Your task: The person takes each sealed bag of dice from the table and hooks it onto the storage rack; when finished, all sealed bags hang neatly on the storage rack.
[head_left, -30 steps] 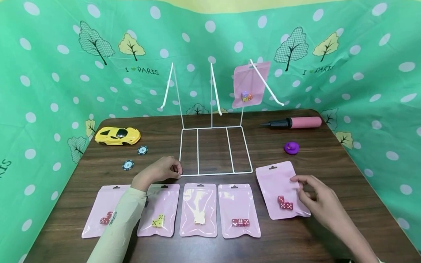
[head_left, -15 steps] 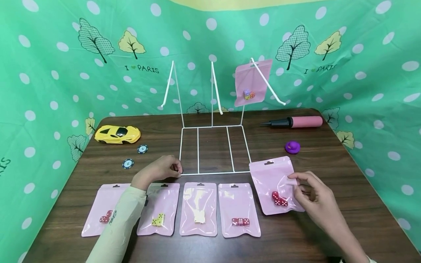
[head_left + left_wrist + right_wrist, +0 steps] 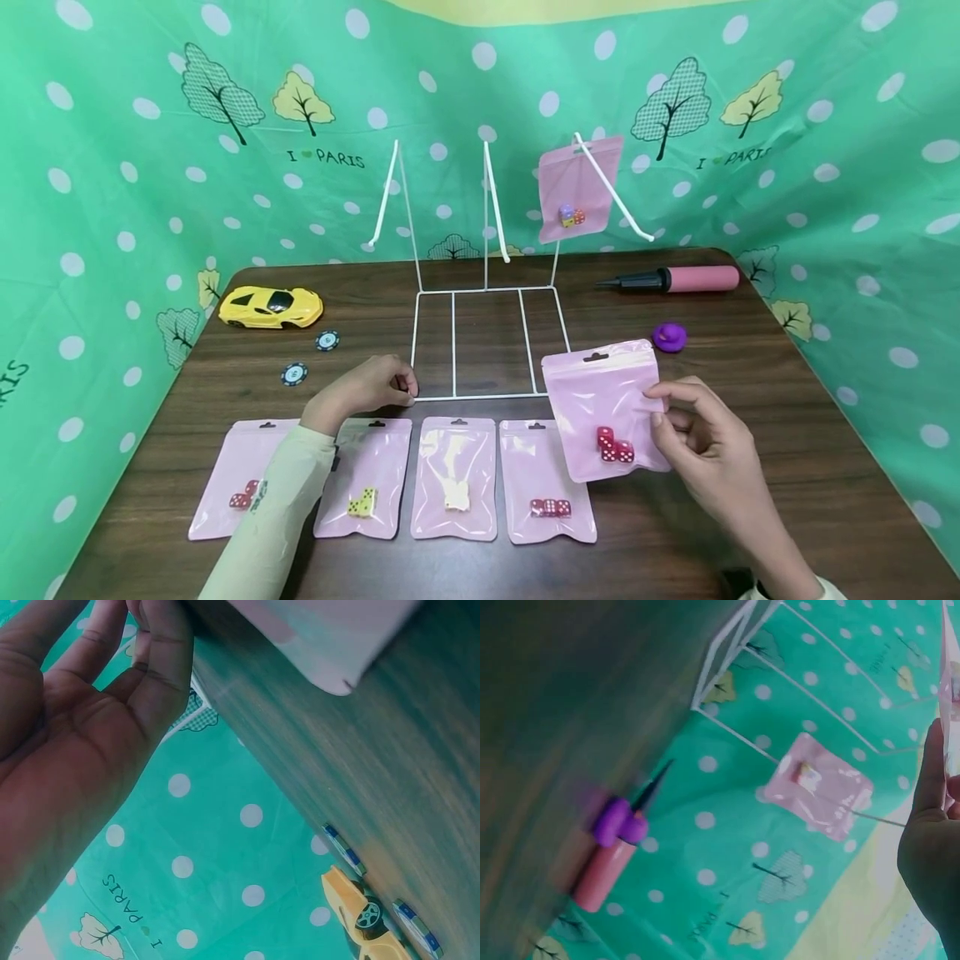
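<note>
My right hand (image 3: 708, 437) pinches the right edge of a pink zip bag (image 3: 603, 392) between thumb and fingers. Red dice (image 3: 615, 446) show through that bag, which is raised and tilted, its lower left part over another pink bag (image 3: 543, 479) with red dice. At the right wrist view's edge, the held bag (image 3: 951, 690) shows beside the fingers. With curled fingers, my left hand (image 3: 371, 385) grips the front left corner of the white wire rack (image 3: 480, 398). Another pink bag (image 3: 573, 192) with mixed-colour dice hangs from the rack's right hook.
More pink bags lie along the front: one with red dice (image 3: 240, 467), one with yellow dice (image 3: 367, 467), one with pale contents (image 3: 454, 454). A yellow toy car (image 3: 272, 308) and two chips (image 3: 294, 373) stand left. A purple duck (image 3: 670, 337) and pink pump (image 3: 701, 279) lie right.
My right hand has lifted the pink bag with red dice and brought it leftward, toward the rack's front right corner. The left hand stays at the rack's corner.
</note>
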`<state>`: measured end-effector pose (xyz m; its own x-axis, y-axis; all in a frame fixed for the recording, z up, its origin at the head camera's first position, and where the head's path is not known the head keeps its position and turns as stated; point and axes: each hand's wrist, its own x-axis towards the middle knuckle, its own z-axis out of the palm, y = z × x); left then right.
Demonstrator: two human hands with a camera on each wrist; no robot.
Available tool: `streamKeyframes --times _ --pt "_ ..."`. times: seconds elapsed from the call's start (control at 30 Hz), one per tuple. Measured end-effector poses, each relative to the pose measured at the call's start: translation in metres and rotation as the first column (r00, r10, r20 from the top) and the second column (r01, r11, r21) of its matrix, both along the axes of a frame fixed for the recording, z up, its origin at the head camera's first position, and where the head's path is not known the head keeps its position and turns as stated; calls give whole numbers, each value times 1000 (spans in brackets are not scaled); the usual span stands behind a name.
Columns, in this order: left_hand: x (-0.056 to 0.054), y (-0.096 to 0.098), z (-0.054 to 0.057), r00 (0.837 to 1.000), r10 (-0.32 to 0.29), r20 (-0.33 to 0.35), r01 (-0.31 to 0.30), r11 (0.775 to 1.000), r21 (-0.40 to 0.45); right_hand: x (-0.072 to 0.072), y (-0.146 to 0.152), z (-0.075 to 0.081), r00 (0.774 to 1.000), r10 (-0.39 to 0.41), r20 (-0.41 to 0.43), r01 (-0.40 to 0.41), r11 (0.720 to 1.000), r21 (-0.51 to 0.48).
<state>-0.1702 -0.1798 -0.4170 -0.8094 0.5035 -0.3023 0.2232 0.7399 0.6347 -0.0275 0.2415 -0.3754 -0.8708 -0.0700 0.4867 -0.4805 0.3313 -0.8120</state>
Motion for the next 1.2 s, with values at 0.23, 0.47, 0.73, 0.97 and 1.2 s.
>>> streamKeyframes --times 0.23,0.47,0.73,0.97,1.2 --pt "-1 1 -1 1000 0 2 0 1000 -3 5 -3 22 1000 -15 -5 15 999 -30" --pt "1 1 1 1000 -6 -5 6 1000 -9 -1 0 32 992 -20 -127 14 999 -50" --pt "-1 1 0 1000 4 9 -3 1000 -22 -15 5 48 974 -75 -215 61 995 -74" --pt "-1 1 -3 1000 8 5 -8 1000 -15 -24 9 70 962 -169 -213 167 986 -27" --pt "-3 0 -4 1000 6 -3 -6 1000 -10 -34 5 77 968 -188 -168 178 981 -71"
